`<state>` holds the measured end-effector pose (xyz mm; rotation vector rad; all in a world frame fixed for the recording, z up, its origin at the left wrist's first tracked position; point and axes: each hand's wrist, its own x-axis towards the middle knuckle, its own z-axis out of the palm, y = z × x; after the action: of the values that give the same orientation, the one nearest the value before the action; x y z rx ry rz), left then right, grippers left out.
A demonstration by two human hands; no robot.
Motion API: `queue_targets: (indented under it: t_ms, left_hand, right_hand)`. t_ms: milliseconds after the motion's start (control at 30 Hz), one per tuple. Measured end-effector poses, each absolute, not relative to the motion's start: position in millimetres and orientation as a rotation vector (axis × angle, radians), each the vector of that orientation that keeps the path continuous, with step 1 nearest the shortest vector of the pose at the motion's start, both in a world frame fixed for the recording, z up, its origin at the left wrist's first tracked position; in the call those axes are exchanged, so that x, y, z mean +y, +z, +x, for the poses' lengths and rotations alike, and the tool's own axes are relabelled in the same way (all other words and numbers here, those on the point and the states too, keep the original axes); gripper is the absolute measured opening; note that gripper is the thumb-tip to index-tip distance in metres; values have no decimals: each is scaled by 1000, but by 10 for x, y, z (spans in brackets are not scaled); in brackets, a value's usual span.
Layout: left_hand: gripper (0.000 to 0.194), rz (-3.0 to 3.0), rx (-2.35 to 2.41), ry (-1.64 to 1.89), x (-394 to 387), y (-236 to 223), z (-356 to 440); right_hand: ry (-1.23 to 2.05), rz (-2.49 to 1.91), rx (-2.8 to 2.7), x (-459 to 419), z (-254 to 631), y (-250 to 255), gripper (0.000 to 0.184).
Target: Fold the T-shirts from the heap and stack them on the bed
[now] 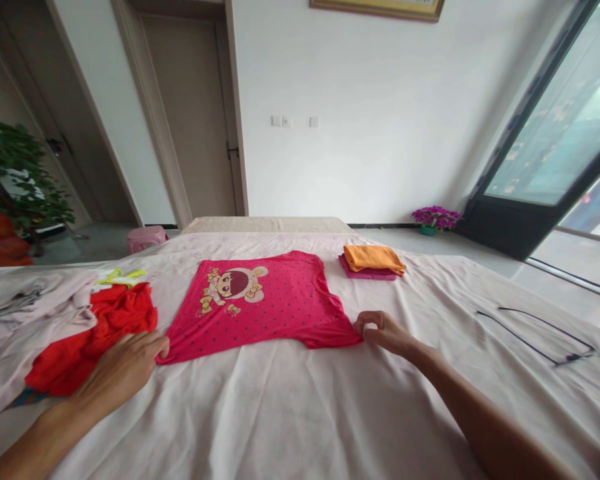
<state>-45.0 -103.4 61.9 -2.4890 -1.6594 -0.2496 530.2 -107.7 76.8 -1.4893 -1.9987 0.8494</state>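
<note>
A pink dotted T-shirt [280,307] with a cartoon print lies spread sideways on the cloth-covered table [280,420], its neckline toward the right. My left hand [130,360] pinches the near corner of its hem. At the near sleeve edge, my right hand [384,331] grips the fabric between thumb and fingers. The stretch of shirt between my hands lies nearly flat. Close beside my left hand is a crumpled red garment [105,327], partly hidden by that hand.
Behind the shirt's right end sits a folded stack with an orange garment [373,259] on top. Eyeglasses [545,337] rest at the right. Pale crumpled clothes [40,320] lie at the left. Beyond the table are a pink stool [147,238] and purple flowers [436,217].
</note>
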Motion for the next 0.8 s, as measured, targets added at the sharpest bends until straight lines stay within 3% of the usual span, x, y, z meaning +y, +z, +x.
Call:
queue_targets:
  t_ms: [133,333,533,667,800]
  left_hand:
    - [41,-2570,-1637,-221,-1092,748,-172]
    - [46,-2657,-1538,-271,-1150,579,163]
    - [42,-2548,-1525,-316,-1026,397,115]
    - [36,-2532,-1513,-302,-1025,440,106]
    - [33,-2531,-1579,-240,-1062,533,101]
  right_hand:
    - [407,-1532,-2258,-1220,5127,1049,42]
    - [170,-1306,-2565,-1451,4459,1079,16]
    - [-97,-1585,-2575,-1303,4040,800,24]
    - [-76,-1536,-2561,-1229,4030,845,25]
    - [281,-1345,-2606,-1256,4154,951,19]
